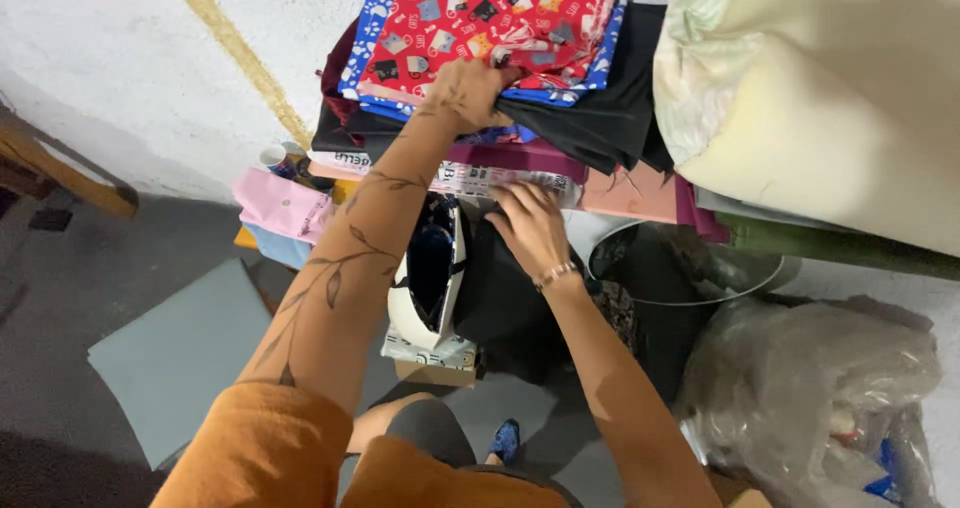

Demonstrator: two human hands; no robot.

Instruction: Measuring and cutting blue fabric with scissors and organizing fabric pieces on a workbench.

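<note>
My left hand (470, 93) lay on top of the stack, fingers curled over the near edge of the red print (480, 18), pinning it and the blue print (375, 28) beneath against the black cloth (590, 118) below. My right hand (530, 223) was lower down, flat and spread, fingertips pressed on the white printed fold (480, 180) that stuck out of the stack's front; it closed on nothing that I could see, more a press than a pinch.

To do this well, I judged, the upper hand had to bear straight down so the top layers stayed square while the lower one worked at its fold. A sideways tug would likely have dragged the magenta layer (530, 156) and the pink one (630, 193) with it, and the stack leaned forward as it was.

Room was tight. To the right a big cream foam block (830, 98) crowded the stack, with a metal basin (700, 268) just under the front edge and a clear plastic bag (810, 388) beside that. Directly below my right wrist hung a dark bag (435, 278) with a pale rim, close enough to catch whatever slid off. The left was freer: pink folded cloth (280, 203) sat at the stack's corner, then bare grey floor (70, 298) and a grey sheet (185, 353). Anything drawn out had its clearest path toward me and leftward.
</note>
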